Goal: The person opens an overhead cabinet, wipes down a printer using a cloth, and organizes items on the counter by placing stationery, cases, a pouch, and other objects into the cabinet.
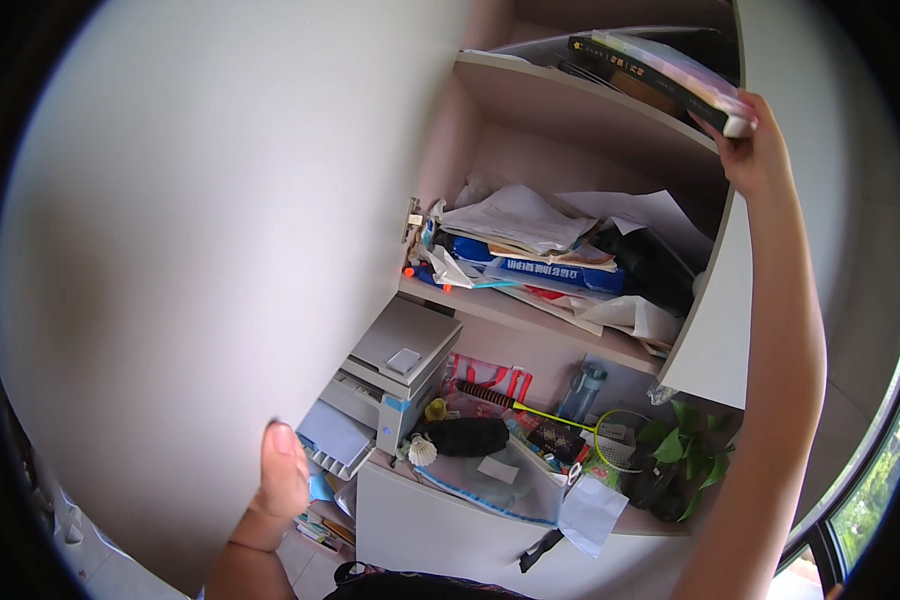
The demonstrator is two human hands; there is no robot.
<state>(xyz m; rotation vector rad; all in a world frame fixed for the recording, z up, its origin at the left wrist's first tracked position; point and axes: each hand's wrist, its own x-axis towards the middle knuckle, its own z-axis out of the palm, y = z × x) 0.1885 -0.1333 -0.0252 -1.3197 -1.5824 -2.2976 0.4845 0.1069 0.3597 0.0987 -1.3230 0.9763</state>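
My right hand (pixel 754 150) reaches up at the upper right and grips the near ends of two stacked books. The lower one is a dark-spined book (pixel 645 79) bearing writing; above it lies a pale, pinkish book (pixel 671 64). Both are tilted over the upper shelf (pixel 570 82). At the lower left, my left hand (pixel 281 469) holds the edge of a large white cabinet door (pixel 217 225). Its thumb shows, while the other fingers are hidden. The door stands swung out and fills the left of the view.
Loose papers (pixel 517 217) and a blue box (pixel 562 274) crowd the middle shelf. Below are a printer (pixel 405 352), a badminton racket (pixel 555 418), a shuttlecock (pixel 421 450), a water bottle (pixel 581 394), a mesh zip pouch (pixel 495 480) and a leafy plant (pixel 682 442). A window (pixel 870 480) lies at right.
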